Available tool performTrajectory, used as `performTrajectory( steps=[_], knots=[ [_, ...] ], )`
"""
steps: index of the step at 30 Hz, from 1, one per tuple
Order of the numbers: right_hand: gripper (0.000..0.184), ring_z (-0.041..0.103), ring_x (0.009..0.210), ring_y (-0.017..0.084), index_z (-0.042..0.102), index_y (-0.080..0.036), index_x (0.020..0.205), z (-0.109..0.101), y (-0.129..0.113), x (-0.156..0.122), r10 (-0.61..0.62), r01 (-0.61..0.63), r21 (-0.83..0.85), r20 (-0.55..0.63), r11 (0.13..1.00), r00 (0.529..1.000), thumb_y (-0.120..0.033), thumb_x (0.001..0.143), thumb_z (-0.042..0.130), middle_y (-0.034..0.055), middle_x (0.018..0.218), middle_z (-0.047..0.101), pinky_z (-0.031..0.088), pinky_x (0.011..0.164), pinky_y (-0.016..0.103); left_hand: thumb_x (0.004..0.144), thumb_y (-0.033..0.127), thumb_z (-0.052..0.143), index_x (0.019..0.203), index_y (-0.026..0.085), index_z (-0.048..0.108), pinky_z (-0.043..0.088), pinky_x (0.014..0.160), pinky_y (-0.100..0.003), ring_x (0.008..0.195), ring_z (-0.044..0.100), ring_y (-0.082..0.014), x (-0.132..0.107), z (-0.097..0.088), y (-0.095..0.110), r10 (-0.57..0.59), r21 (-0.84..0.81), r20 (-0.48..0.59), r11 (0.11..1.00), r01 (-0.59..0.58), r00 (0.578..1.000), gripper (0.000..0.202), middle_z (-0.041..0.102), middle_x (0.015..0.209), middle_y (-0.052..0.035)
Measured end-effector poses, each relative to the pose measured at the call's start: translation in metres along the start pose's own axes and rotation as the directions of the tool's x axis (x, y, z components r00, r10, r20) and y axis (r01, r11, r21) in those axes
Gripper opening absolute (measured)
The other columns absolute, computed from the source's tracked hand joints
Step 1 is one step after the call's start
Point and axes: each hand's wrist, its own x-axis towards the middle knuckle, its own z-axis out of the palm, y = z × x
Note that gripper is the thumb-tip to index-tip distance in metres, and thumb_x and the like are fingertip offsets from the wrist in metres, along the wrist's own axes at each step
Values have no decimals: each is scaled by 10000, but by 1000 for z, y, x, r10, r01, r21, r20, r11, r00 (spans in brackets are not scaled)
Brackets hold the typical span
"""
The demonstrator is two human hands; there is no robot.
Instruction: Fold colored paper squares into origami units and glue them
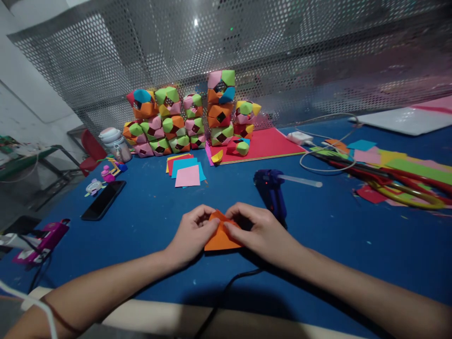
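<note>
An orange sheet of paper, partly folded, is held between my two hands near the front of the blue table. My left hand pinches its left side, thumb on top. From the right, my right hand grips the other side, its thumb close to the left thumb. The fingertips behind the paper are partly hidden. Just beyond my right hand lies a dark blue glue gun with a clear glue stick in its back. A small stack of coloured paper squares lies farther off.
Folded paper cubes stand stacked along a perforated metal screen. Red sheets lie beside them. A phone, a jar and a magenta power strip are at left. Paper scraps and scissors crowd the right.
</note>
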Motion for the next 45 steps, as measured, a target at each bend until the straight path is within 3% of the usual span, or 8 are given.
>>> performTrajectory(
  steps=[6, 10, 14, 20, 25, 30, 36, 45],
  knots=[
    [126, 537, 641, 120, 566, -180, 774, -3, 1, 0, -70, 70, -7, -7, 998, 998, -93, 765, 476, 6, 708, 584, 427, 590, 239, 741, 218, 553, 814, 138, 586, 339, 561, -205, 592, 435, -85, 0, -1, 1, -9, 39, 9, 999, 8, 1000, 114, 521, 656, 26],
    [201, 556, 698, 128, 602, -185, 794, -5, 3, 1, -158, 158, 25, 24, 987, 987, -51, 764, 454, 17, 740, 589, 440, 633, 250, 730, 198, 548, 787, 139, 613, 387, 659, -230, 685, 509, -112, 3, -3, 0, -27, -45, 13, 999, 28, 1000, 104, 588, 730, -4],
    [208, 560, 694, 128, 615, -175, 799, -5, 6, 1, -163, 163, 4, 28, 987, 986, -39, 760, 462, 24, 743, 594, 439, 634, 252, 751, 207, 528, 791, 147, 631, 396, 707, -241, 738, 530, -126, 4, -4, -1, -34, -65, 33, 997, 36, 999, 126, 618, 774, -11],
    [202, 555, 697, 133, 617, -158, 832, -4, 11, 0, -233, 235, -36, 51, 971, 971, -51, 775, 455, 42, 755, 589, 440, 634, 263, 756, 180, 490, 803, 154, 626, 387, 676, -232, 717, 512, -120, 3, -6, -1, -17, -47, 47, 999, 19, 999, 146, 599, 755, 2],
    [210, 551, 692, 136, 610, -168, 844, -4, 13, 0, -265, 267, -44, 47, 963, 963, -60, 785, 440, 45, 758, 579, 450, 624, 271, 711, 253, 609, 839, 139, 576, 388, 639, -229, 676, 511, -109, 2, -3, 2, -35, -23, 67, 999, 37, 997, 174, 578, 738, 3],
    [142, 554, 709, 141, 593, -167, 832, -4, 7, 0, -268, 270, -41, 47, 962, 962, -102, 804, 470, 50, 765, 577, 456, 636, 274, 734, 236, 590, 834, 141, 568, 404, 642, -227, 687, 509, -106, 1, 0, 1, 19, 53, 24, 998, -20, 1000, 140, 572, 761, -1],
    [82, 554, 650, 138, 576, -173, 825, -1, 5, 0, -174, 173, -112, -4, 979, 985, -153, 820, 497, 40, 726, 595, 444, 584, 259, 762, 221, 567, 820, 149, 593, 423, 678, -239, 737, 537, -129, -2, -1, 0, 112, 145, 1, 983, -111, 994, 97, 605, 791, -21],
    [133, 561, 645, 131, 617, -173, 757, -7, 6, 2, -90, 90, -32, 13, 995, 996, -150, 824, 505, 25, 694, 602, 441, 592, 251, 757, 220, 553, 886, 145, 647, 423, 684, -241, 752, 555, -143, 1, -4, 4, 9, 111, 8, 994, -10, 1000, 176, 648, 842, -36]
  ],
)
